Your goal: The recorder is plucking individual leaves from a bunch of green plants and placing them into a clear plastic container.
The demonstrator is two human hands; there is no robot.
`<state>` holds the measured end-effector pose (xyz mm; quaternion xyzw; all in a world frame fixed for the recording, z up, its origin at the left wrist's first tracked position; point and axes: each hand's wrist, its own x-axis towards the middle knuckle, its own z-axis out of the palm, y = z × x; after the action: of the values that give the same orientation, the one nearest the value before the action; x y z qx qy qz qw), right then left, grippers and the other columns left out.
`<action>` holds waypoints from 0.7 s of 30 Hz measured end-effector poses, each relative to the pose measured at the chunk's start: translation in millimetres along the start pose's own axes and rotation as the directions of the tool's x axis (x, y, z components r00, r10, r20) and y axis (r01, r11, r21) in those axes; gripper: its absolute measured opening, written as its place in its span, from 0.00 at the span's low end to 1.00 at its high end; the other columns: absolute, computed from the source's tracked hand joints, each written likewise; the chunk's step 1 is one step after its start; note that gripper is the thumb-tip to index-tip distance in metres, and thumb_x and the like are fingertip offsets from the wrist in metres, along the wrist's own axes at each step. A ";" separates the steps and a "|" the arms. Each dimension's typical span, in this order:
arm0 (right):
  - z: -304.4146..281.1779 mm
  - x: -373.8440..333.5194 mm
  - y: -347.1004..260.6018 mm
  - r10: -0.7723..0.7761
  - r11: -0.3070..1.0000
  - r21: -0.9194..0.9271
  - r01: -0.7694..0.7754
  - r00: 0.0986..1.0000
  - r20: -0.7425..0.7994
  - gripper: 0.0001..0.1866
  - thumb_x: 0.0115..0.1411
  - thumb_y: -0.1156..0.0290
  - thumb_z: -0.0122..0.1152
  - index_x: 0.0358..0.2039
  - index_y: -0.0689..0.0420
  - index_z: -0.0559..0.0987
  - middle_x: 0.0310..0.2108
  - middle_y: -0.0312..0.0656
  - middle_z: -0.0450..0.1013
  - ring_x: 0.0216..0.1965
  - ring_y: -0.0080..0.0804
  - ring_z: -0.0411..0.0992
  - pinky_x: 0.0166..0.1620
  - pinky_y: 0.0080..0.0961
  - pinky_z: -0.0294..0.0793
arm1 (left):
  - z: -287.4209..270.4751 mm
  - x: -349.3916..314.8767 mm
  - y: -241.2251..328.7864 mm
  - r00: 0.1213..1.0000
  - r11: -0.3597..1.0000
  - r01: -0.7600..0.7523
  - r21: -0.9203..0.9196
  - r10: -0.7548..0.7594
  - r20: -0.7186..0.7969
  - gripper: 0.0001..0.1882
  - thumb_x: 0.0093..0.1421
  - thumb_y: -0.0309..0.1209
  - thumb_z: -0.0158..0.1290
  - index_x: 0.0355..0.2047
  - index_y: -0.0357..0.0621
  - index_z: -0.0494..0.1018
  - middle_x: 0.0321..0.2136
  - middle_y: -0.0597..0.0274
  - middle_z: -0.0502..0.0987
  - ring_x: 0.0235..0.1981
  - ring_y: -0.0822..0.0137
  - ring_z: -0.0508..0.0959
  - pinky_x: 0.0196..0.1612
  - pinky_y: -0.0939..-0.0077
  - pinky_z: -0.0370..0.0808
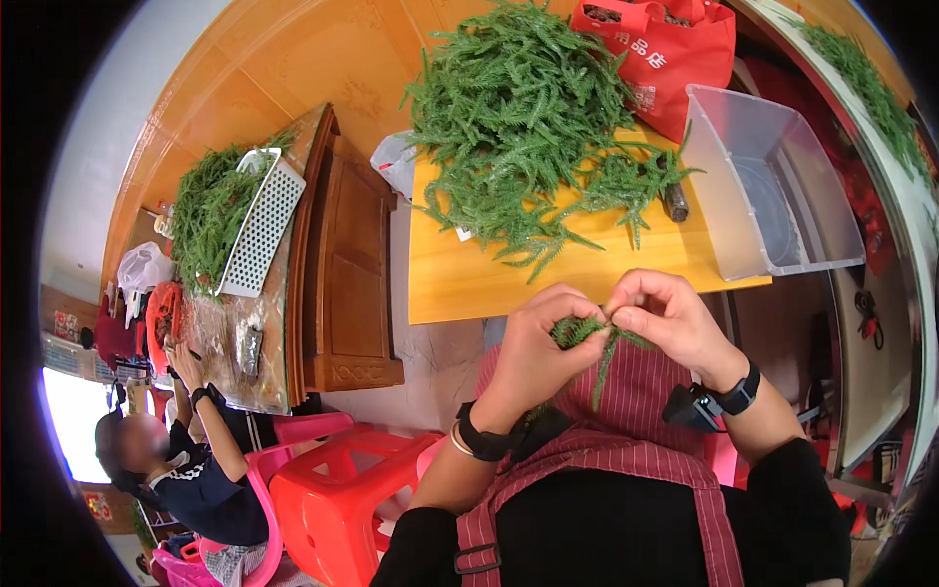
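Observation:
Above my lap, in front of the red striped apron (641, 391), both hands meet on a green needle-leaved sprig (603, 370). My left hand (548, 347) is closed around part of it, with some leaves showing between the fingers. Thumb and finger of my right hand (675, 323) pinch at the same spot; what exactly lies between these fingertips is too small to make out. Beyond my hands a large heap of similar green sprigs (518, 108) covers much of the yellow table (460, 293), some trailing toward its near edge.
Right of the heap stands a translucent plastic bin (729, 210), with a red bag (675, 68) behind it and a dark stick-like object (675, 203) nearby. At left, another person (210, 479) works at a table holding a white basket (262, 230) and more greenery. A red stool (333, 499) stands between us.

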<state>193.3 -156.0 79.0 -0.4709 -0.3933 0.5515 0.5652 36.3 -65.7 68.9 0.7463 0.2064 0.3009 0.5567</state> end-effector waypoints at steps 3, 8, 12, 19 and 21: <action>-1.2 1.5 -3.7 -0.045 0.997 0.070 0.044 0.999 0.009 0.09 0.58 0.71 0.56 0.38 0.59 0.72 0.29 0.29 0.69 0.29 0.12 0.64 0.32 0.09 0.63 | -3.4 0.2 -1.4 1.000 1.000 0.009 0.000 -0.009 0.015 0.06 0.44 0.20 0.57 0.24 0.38 0.73 0.25 0.64 0.73 0.28 0.72 0.72 0.34 0.81 0.68; -6.2 1.3 0.0 -0.040 0.999 -0.015 0.041 0.999 0.026 0.07 0.60 0.70 0.54 0.36 0.59 0.74 0.30 0.31 0.70 0.28 0.12 0.64 0.31 0.10 0.62 | -3.1 -0.7 0.6 0.999 0.999 0.025 -0.026 -0.024 0.020 0.06 0.44 0.21 0.57 0.24 0.39 0.74 0.25 0.64 0.73 0.28 0.72 0.72 0.35 0.80 0.68; -8.3 0.9 0.7 0.020 1.000 -0.007 -0.019 0.997 0.069 0.06 0.60 0.72 0.53 0.35 0.59 0.74 0.31 0.31 0.71 0.28 0.12 0.64 0.31 0.10 0.62 | -3.9 -1.0 3.0 0.999 0.999 0.030 -0.020 -0.029 0.038 0.06 0.43 0.21 0.57 0.25 0.39 0.74 0.26 0.64 0.73 0.29 0.72 0.73 0.35 0.81 0.68; -9.8 1.1 0.3 0.066 0.996 0.055 -0.073 0.990 0.123 0.05 0.60 0.73 0.52 0.35 0.60 0.74 0.32 0.32 0.72 0.29 0.12 0.64 0.31 0.10 0.62 | -4.6 -2.0 2.1 0.998 0.999 0.035 -0.038 -0.032 0.060 0.07 0.43 0.20 0.57 0.25 0.39 0.74 0.26 0.64 0.73 0.29 0.73 0.73 0.35 0.81 0.68; -10.2 1.2 1.3 0.065 0.996 0.056 -0.072 0.990 0.122 0.05 0.60 0.73 0.52 0.35 0.59 0.74 0.32 0.32 0.72 0.29 0.12 0.64 0.32 0.10 0.62 | -4.2 -1.3 0.7 0.997 0.999 0.026 -0.032 -0.024 0.067 0.07 0.43 0.20 0.57 0.25 0.39 0.74 0.26 0.64 0.73 0.29 0.73 0.73 0.35 0.81 0.68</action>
<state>202.9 -155.8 75.1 -0.4330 -0.3933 0.6094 0.5351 32.5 -63.8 70.2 0.7440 0.1920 0.2721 0.5792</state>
